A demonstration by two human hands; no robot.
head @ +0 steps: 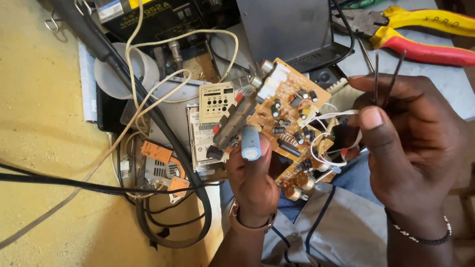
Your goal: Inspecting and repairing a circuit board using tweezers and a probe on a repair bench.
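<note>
My left hand (pixel 254 179) holds up a tan circuit board (pixel 292 112) by its lower edge, tilted toward me. The board carries a blue cylinder capacitor (pixel 251 143), small dark parts, silver sockets at its top corner and thin white wires (pixel 326 137) running to the right. My right hand (pixel 409 145) sits just right of the board, pinching dark metal tweezers (pixel 383 77) whose two prongs point upward. The white wires pass by its thumb and fingers.
Red-and-yellow pliers (pixel 422 35) lie at the top right on a grey surface. A black soldering station (pixel 163 5), a grey metal box (pixel 281 19), a white cup (pixel 122 69), small boards and tangled black and cream cables (pixel 155 116) crowd the yellow bench on the left.
</note>
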